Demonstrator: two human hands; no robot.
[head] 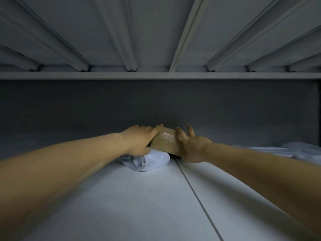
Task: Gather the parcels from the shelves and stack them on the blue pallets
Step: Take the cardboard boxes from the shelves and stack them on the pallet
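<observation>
Brown cardboard parcel [165, 141] atop a white bag [147, 161] on the shelf [121, 197]: left hand [139, 140] fingers grip one end, right hand [192, 148] fingers, spread wide, seemingly press the other.

Cannot see either end of the brown parcel [165, 142], covered by the left hand [139, 142] and right hand [193, 149]. Cannot make out the whole white bag [149, 162], partly buried beneath parcel and left hand. Blurred, dim and cut off at the right edge: pale wrapped parcels [298, 150].
</observation>
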